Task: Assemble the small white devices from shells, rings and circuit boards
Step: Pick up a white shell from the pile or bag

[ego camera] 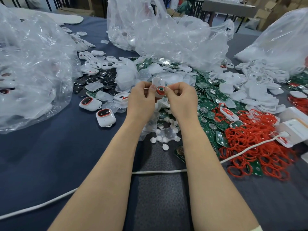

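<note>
Head view looks down on a dark blue cloth-covered table (50, 155) that runs from 6 o'clock up to its far edge near 12 o'clock. Beyond it, at 1 o'clock, stand brown cardboard boxes (266, 14) and a grey second table (230, 5). 3 crumpled clear plastic bags (158, 30) sit on the cloth, at 9, 12 and 2 o'clock. A heap of green circuit boards (211, 104) spreads from the centre towards 3 o'clock. A tangle of red rubber rings (255, 144) lies at 4 o'clock and loose white plastic shells (260, 90) at 2 o'clock. Dark round discs (93, 80) lie at 10 o'clock, and 2 closed white devices with red-rimmed oval windows (105, 117) rest just below them. A white cord (158, 172) crosses the cloth under both forearms.

At the centre, the left hand (141, 99) and right hand (181, 100) are raised above the heap with 1 small white plastic shell (158, 82) held between them. The left fingers are curled, with the thumb pressed on the shell's left edge. The right fingers are curled too, thumb and forefinger pinching its right side at a red ring (160, 90) seated in it.

Bag contents blur behind the film; only white shapes and touches of red show. The bag at 2 o'clock and a white box (295, 130) at 3 o'clock are cut off by the frame edge. A speck of green shows inside the held ring, too small to make out.
</note>
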Motion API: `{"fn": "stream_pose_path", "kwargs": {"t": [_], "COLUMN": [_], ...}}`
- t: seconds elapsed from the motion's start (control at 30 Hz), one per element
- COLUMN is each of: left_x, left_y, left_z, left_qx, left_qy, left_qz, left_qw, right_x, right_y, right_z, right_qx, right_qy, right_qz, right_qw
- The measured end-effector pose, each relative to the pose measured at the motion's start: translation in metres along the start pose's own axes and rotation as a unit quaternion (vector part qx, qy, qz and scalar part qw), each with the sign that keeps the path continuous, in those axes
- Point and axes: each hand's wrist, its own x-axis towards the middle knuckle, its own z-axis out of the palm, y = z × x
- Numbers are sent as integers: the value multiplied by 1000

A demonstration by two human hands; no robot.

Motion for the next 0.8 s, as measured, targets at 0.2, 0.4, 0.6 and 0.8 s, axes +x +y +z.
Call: {"fn": "stream_pose_path", "kwargs": {"t": [0.2, 0.4, 0.6, 0.8], "left_x": [2, 1, -3, -2], "left_y": [-2, -2, 0, -2], "left_z": [1, 2, 1, 1], "left_qx": [-22, -33, -44, -33], "left_qy": [2, 2, -14, -9], "left_qz": [-21, -22, -18, -21], "left_qw": [1000, 999, 999, 999], "right_x": [0, 0, -1, -4], "right_y": [-2, -3, -2, -1], "right_z": [-1, 0, 0, 4], "right_qx": [18, 2, -2, -18], "right_qy": [-7, -1, -4, 0], "right_qz": [10, 4, -3, -17], "right_qw": [1000, 1000, 1000, 1000]}}
